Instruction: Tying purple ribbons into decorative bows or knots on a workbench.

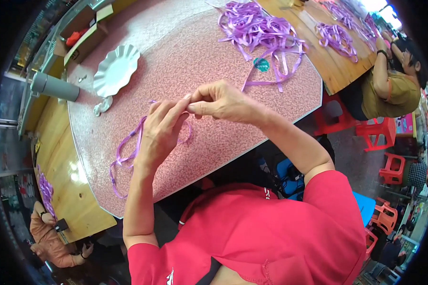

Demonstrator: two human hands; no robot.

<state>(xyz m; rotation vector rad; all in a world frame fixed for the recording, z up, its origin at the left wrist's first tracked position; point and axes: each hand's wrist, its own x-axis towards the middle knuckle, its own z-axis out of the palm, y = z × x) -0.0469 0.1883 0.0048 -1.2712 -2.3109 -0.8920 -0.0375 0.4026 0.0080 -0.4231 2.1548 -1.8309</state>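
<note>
Over the middle of the pink speckled table, my left hand (162, 124) and my right hand (219, 102) meet at the fingertips. Both are closed in a pinch on a narrow purple ribbon (140, 137); the exact spot they grip is hidden by the fingers. From beneath my left hand the ribbon trails in loose loops toward the near left of the table. A small curl of it shows just below the pinched fingertips. Beyond my right hand lies a tangled heap of purple ribbons (257, 28), with a few strands straggling toward me.
A white scalloped dish (117, 70) and a grey cylindrical bottle (56, 87) stand at the left. Behind them is an open cardboard box (88, 35). Two co-workers sit at wooden tables, one right (392, 90), one lower left (54, 237), near more purple ribbons. Red stools (375, 133) stand right.
</note>
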